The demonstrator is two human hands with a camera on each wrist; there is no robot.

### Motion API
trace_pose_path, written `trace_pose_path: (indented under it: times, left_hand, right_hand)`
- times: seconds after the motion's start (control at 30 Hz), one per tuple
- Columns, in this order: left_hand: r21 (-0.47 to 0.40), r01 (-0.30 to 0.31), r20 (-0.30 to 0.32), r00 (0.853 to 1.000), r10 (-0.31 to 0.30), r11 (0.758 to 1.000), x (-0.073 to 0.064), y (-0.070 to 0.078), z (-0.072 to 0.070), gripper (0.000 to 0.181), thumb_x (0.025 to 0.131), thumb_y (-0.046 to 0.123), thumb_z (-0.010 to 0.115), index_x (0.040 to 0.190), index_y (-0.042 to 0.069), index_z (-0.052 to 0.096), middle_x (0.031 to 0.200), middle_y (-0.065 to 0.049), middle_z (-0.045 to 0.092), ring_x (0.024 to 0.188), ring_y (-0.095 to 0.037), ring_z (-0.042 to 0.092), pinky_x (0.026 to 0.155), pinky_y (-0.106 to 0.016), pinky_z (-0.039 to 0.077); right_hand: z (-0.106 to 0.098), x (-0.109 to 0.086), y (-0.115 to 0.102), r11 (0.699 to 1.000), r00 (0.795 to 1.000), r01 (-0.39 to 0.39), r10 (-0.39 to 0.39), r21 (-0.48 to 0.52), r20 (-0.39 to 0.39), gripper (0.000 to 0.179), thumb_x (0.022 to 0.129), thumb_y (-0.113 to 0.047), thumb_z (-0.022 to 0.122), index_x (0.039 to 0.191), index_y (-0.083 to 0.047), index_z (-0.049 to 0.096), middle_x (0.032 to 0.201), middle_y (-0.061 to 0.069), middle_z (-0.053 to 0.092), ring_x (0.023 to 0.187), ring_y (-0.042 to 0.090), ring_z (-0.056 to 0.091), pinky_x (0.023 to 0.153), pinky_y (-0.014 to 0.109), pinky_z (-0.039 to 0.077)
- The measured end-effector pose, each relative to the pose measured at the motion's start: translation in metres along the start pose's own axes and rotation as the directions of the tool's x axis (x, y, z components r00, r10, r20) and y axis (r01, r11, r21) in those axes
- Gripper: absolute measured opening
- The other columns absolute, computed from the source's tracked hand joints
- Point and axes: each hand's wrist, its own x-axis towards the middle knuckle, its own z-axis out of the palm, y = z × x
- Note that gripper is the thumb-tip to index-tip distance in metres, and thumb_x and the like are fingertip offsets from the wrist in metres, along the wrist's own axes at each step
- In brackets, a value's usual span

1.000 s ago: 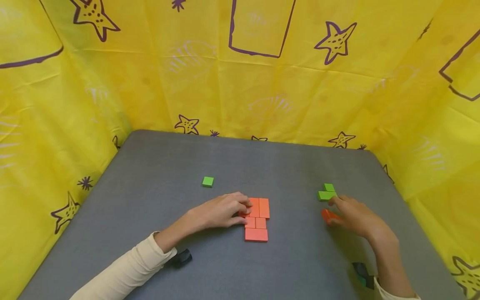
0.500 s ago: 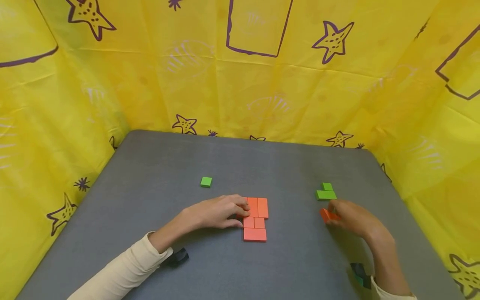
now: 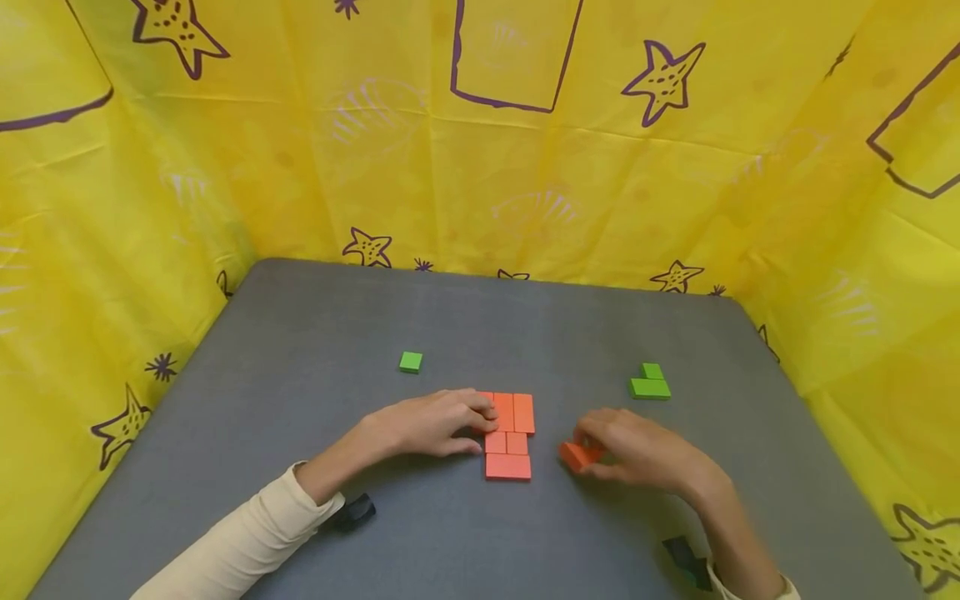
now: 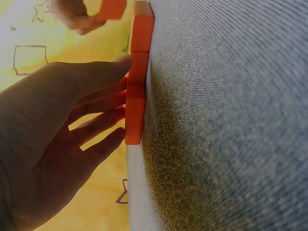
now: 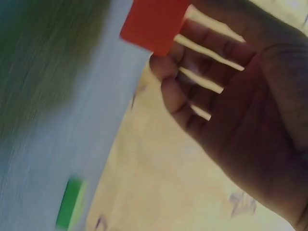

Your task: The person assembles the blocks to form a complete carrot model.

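Observation:
Several flat orange-red blocks [image 3: 507, 467] lie pushed together on the table. My left hand [image 3: 430, 425] rests its fingertips on the left end of their upper row, covering part of it. From the left wrist view, the fingers [image 4: 98, 130] are spread and fairly straight, with the thumb near the edge of the blocks. Just right of the group, my right hand [image 3: 645, 452] pinches another orange-red block [image 3: 576, 457] between thumb and fingers. That block shows a squarish end face in the right wrist view, close to the fingertips.
A small green block [image 3: 410, 362] sits behind the left hand. Two green blocks [image 3: 649, 388] touch each other at the back right. Dark devices [image 3: 354, 512] sit by the wrists. Yellow patterned cloth [image 3: 480, 183] surrounds the grey table [image 3: 300, 325].
My right hand has gripped the orange-red block near the two green blocks and carried it left toward the group. The left hand stays at the group, with little movement.

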Motion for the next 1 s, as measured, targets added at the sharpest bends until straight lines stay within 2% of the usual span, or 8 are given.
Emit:
trace_pose_path:
  times: [0.1, 0.23, 0.37, 0.57, 0.7, 0.9, 1.0]
  left_hand:
    - [0.006, -0.003, -0.014, 1.0, 0.003, 1.0, 0.0, 0.0, 0.0, 0.041, 0.099, 0.027, 0.074, 0.136, 0.012, 0.071, 0.14, -0.004, 0.068, 0.131, -0.019, 0.06, 0.113, -0.035, 0.052]
    - [0.007, -0.004, -0.029, 1.0, 0.004, 1.0, 0.0, 0.002, -0.001, 0.04, 0.098, 0.028, 0.075, 0.134, 0.011, 0.072, 0.137, -0.004, 0.069, 0.128, -0.019, 0.061, 0.111, -0.035, 0.053]
    - [-0.001, -0.011, -0.041, 0.999, 0.011, 1.0, 0.001, 0.003, -0.001, 0.039, 0.097, 0.027, 0.076, 0.132, 0.01, 0.073, 0.134, -0.004, 0.07, 0.124, -0.018, 0.062, 0.108, -0.033, 0.054]
    - [-0.009, -0.042, -0.063, 0.997, 0.041, 0.999, 0.002, 0.001, 0.002, 0.037, 0.095, 0.028, 0.078, 0.128, 0.011, 0.076, 0.125, 0.0, 0.069, 0.114, -0.015, 0.062, 0.103, -0.029, 0.054]
    - [-0.023, -0.032, -0.067, 0.997, 0.031, 0.999, 0.002, 0.0, 0.003, 0.033, 0.094, 0.031, 0.08, 0.122, 0.013, 0.078, 0.12, 0.002, 0.068, 0.109, -0.013, 0.06, 0.099, -0.026, 0.054]
    - [-0.013, -0.058, -0.098, 0.994, 0.057, 0.998, 0.003, 0.0, 0.004, 0.03, 0.089, 0.033, 0.084, 0.111, 0.012, 0.079, 0.112, 0.002, 0.067, 0.104, -0.014, 0.059, 0.094, -0.026, 0.054]
    - [-0.002, -0.055, -0.106, 0.993, 0.055, 0.998, 0.003, 0.001, 0.004, 0.029, 0.087, 0.034, 0.085, 0.106, 0.013, 0.079, 0.11, 0.002, 0.066, 0.102, -0.013, 0.058, 0.091, -0.025, 0.053]
  right_hand:
    - [0.004, 0.016, -0.023, 0.994, 0.994, 0.103, -0.102, -0.022, 0.048, 0.02, 0.091, -0.027, 0.082, 0.101, -0.02, 0.066, 0.088, -0.014, 0.058, 0.082, 0.0, 0.049, 0.079, 0.023, 0.049]
    - [0.011, 0.037, -0.045, 0.973, 0.971, 0.224, -0.219, -0.049, 0.092, 0.021, 0.09, -0.028, 0.081, 0.096, -0.02, 0.062, 0.083, -0.013, 0.051, 0.079, 0.0, 0.044, 0.079, 0.021, 0.045]
    - [0.02, 0.052, -0.056, 0.957, 0.957, 0.275, -0.262, -0.091, 0.128, 0.024, 0.09, -0.031, 0.081, 0.096, -0.019, 0.061, 0.081, -0.013, 0.048, 0.079, 0.001, 0.044, 0.08, 0.02, 0.044]
    - [0.03, 0.061, -0.059, 0.95, 0.957, 0.276, -0.257, -0.146, 0.136, 0.024, 0.092, -0.033, 0.08, 0.103, -0.019, 0.063, 0.084, -0.014, 0.049, 0.083, 0.002, 0.045, 0.083, 0.021, 0.047]
    - [0.032, 0.063, -0.059, 0.96, 0.963, 0.255, -0.242, -0.116, 0.119, 0.025, 0.091, -0.033, 0.081, 0.099, -0.02, 0.061, 0.081, -0.013, 0.046, 0.08, 0.002, 0.044, 0.079, 0.02, 0.043]
    - [0.027, 0.058, -0.053, 0.993, 0.984, 0.114, -0.114, 0.01, 0.137, 0.04, 0.087, -0.045, 0.084, 0.106, -0.019, 0.059, 0.084, -0.011, 0.053, 0.077, 0.004, 0.046, 0.077, 0.021, 0.042]
    - [0.023, 0.054, -0.046, 0.998, 0.99, 0.062, -0.063, 0.015, 0.125, 0.047, 0.082, -0.047, 0.087, 0.104, -0.018, 0.058, 0.085, -0.009, 0.059, 0.074, 0.004, 0.048, 0.077, 0.025, 0.044]
